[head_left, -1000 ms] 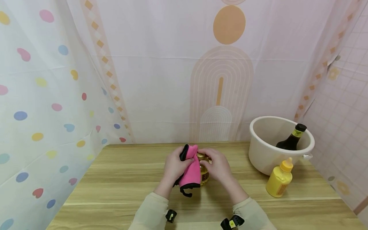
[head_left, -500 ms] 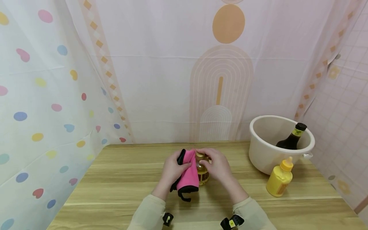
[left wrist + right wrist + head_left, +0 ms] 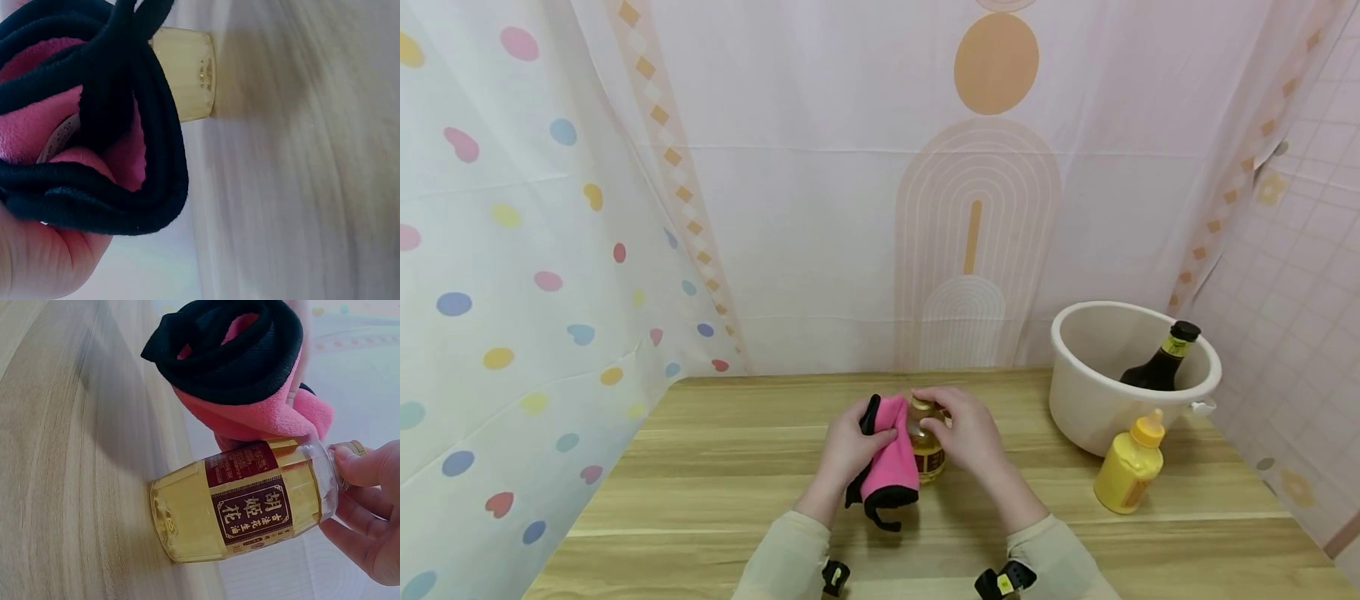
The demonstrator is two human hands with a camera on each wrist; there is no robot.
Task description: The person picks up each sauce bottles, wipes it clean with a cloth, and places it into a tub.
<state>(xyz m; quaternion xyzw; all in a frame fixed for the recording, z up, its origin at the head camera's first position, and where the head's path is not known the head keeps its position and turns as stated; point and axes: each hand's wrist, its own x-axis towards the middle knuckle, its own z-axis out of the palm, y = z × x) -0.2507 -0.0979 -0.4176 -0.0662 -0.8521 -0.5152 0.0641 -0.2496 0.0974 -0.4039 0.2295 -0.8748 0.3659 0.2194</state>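
Thumb and fingers of the right hand (image 3: 966, 429) pinch the neck of a peanut oil bottle (image 3: 250, 512) that stands on the counter (image 3: 737, 458). At its nine o'clock in the head view, the left hand (image 3: 847, 446) grips a black-edged pink cloth (image 3: 892, 462). A yellow squeeze bottle (image 3: 1127, 477) sits at three o'clock; toward two, a white bucket (image 3: 1078, 417) holds a dark bottle (image 3: 1156, 372).

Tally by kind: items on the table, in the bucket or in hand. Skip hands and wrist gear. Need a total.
Bottles: 3 (oil bottle, dark bottle, yellow bottle)
Cloths: 1 (pink cloth, black-edged)
Buckets: 1 (off-white bucket)
Total: 5
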